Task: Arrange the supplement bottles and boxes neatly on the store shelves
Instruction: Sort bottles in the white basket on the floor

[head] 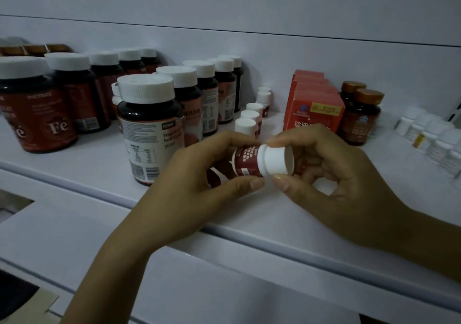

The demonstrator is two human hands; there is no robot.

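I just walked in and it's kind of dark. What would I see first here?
In the middle, the left hand and right hand hold a small bottle sideways, its white cap pointing right. Just left of them, a big bottle with a white cap stands near the front of the shelf. Red boxes stand behind the hands, a little to the right.
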